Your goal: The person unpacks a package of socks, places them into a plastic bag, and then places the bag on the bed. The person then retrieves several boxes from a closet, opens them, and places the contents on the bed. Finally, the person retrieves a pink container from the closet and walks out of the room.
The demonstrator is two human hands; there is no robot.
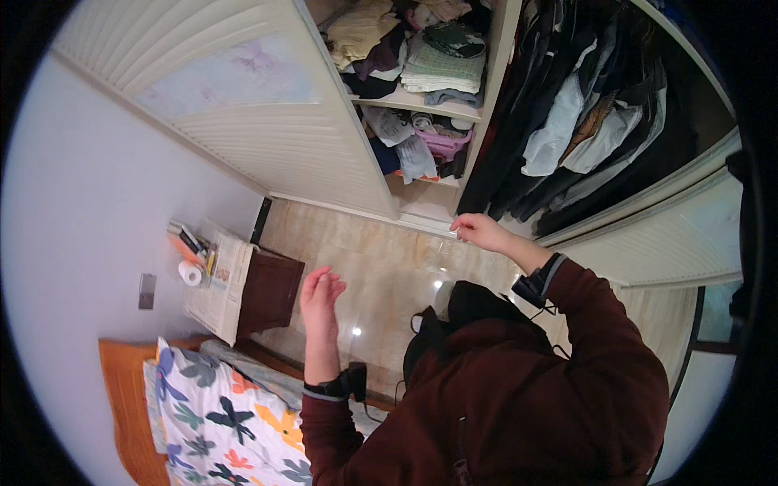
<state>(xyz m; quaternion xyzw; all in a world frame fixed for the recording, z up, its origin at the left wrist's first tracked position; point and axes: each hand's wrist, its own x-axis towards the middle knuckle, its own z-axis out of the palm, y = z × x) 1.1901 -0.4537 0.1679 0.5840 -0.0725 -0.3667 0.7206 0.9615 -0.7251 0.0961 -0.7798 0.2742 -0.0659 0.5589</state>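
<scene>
My left hand [322, 293] hangs in the air over the tiled floor, beside the dark wooden nightstand [271, 292]. Its fingers are loosely bent and a little apart, with nothing seen in them. Out in front of the wardrobe [425, 219] is my right hand [480, 230], close to its lower edge in the picture. Those fingers are half bent, also without anything visible in them. Beyond that hand, dark and white clothes [559, 130] hang in the right-hand compartment. Stacked towels [442, 65] and other folded clothes [361, 36] fill an upper shelf.
A pink basket [444, 144] and grey cloths sit on the lower shelf. The wardrobe's slatted left door [243, 105] stands open. Newspaper [223, 283] and a paper roll [190, 273] lie on the nightstand. At lower left is a bed with a flowered pillow [231, 417].
</scene>
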